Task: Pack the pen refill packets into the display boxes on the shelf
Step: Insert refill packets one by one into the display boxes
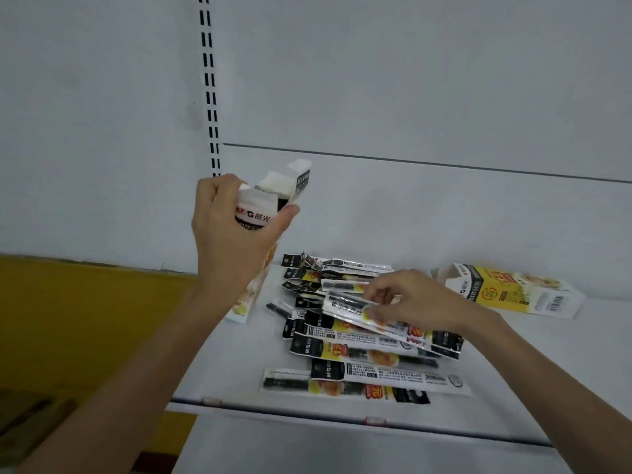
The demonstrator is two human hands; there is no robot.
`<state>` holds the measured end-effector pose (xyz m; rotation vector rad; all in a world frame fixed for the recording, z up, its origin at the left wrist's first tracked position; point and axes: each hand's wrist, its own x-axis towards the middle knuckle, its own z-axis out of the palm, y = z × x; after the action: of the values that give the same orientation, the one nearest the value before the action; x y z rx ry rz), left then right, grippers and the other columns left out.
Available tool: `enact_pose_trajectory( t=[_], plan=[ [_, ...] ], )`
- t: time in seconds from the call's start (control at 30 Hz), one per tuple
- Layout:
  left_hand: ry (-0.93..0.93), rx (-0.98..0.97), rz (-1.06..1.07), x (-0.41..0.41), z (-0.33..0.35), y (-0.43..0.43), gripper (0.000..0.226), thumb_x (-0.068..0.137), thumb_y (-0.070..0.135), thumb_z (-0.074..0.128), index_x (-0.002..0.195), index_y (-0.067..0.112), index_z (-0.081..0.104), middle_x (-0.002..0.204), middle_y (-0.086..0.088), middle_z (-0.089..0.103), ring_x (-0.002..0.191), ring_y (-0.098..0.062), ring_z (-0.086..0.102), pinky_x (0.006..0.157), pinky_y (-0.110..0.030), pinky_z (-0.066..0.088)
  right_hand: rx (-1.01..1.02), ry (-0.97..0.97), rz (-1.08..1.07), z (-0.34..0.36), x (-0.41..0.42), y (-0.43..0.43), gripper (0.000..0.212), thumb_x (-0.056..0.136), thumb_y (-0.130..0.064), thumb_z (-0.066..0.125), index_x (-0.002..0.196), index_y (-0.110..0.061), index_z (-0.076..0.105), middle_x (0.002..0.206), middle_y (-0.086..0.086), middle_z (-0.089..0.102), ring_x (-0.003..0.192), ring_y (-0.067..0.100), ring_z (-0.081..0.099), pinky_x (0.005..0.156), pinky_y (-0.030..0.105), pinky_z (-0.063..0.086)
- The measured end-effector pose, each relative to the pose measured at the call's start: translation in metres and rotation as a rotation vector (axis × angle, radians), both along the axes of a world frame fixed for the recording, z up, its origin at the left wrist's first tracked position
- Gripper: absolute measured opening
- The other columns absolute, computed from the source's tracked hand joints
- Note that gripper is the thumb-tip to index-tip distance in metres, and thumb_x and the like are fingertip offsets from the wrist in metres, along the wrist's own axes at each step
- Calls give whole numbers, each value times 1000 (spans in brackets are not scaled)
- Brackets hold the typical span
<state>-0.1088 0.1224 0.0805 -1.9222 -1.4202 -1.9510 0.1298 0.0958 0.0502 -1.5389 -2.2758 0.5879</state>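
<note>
Pinching top packet (393, 325) off pile (359, 357), frame centre, with right hand (410, 299); left hand (229, 241) grips open display box (260, 210), mouth up, centre-left. Possibly two packets caught, blurry. Separate one, align lengthwise, feed in.

"M&G" — on the held box (256, 213) and packets (359, 350)

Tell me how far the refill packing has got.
Done: nothing visibly packed; the inside of either box is hidden. In hand: the left hand holds an open display box, flaps up; the right hand pinches a packet on the pile. Left: that pile on the shelf, and the second box lying on its side.
</note>
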Motion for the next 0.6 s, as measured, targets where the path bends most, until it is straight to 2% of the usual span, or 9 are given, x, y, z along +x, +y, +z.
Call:
enact_pose_trajectory(
  t=[0.13,0.2,0.27,0.33,0.37,0.43,0.5,0.53,0.6],
  plan=[
    [-139,-125,5,2,9,-2,51,72,38,72,108,10,50,121,-11,38,90,-11,39,61,9,29,67,62,-37,2,4,12,12,89,-26,60,100,-21,61,75,-7,64,66,8,57,65,24,44],
    [-132,-187,-10,4,8,-3,52,73,33,73,114,13,48,128,-8,31,96,-13,42,61,6,34,117,63,-61,3,5,15,23,90,-23,58,112,-28,52,77,0,68,63,15,58,65,30,47],
    [-50,-223,-1,4,7,-3,50,74,23,71,117,17,45,133,-6,25,110,-19,42,68,-4,38,139,103,-63,4,6,17,26,91,-20,57,108,-37,48,78,4,70,60,21,56,62,30,47],
    [40,-244,23,2,7,-4,46,76,13,66,118,17,47,138,-6,23,122,-22,33,81,-17,34,130,179,-87,7,6,19,18,92,-18,55,97,-35,57,77,1,70,63,28,59,61,30,47],
    [66,-246,27,1,8,-5,43,76,11,65,115,19,49,139,-7,23,124,-22,31,85,-21,33,84,255,-114,9,8,19,19,92,-14,53,92,-30,63,78,-1,70,65,27,60,59,28,48],
    [85,-217,17,-1,9,-6,36,74,13,70,101,27,52,139,-7,25,119,-20,36,90,-23,33,-139,512,-174,14,7,19,31,91,0,44,90,-15,72,85,2,71,71,19,63,55,20,49],
    [89,-167,8,-2,6,-9,35,72,20,75,96,32,52,139,-6,26,110,-15,39,92,-23,34,-365,773,-153,18,11,18,43,82,14,34,96,-4,71,97,12,70,84,21,67,59,23,53],
    [99,-143,17,-1,4,-11,34,71,24,75,98,31,55,140,-6,25,107,-11,37,90,-22,34,-418,835,-112,21,13,18,47,80,18,32,100,-2,69,102,13,69,87,21,67,62,24,54],
    [141,-101,58,0,0,-16,36,71,31,75,103,24,59,143,-4,23,106,-7,33,85,-21,36,-421,829,-44,23,14,15,43,84,19,40,111,-4,64,108,10,66,89,18,67,67,23,55]
  ],
)
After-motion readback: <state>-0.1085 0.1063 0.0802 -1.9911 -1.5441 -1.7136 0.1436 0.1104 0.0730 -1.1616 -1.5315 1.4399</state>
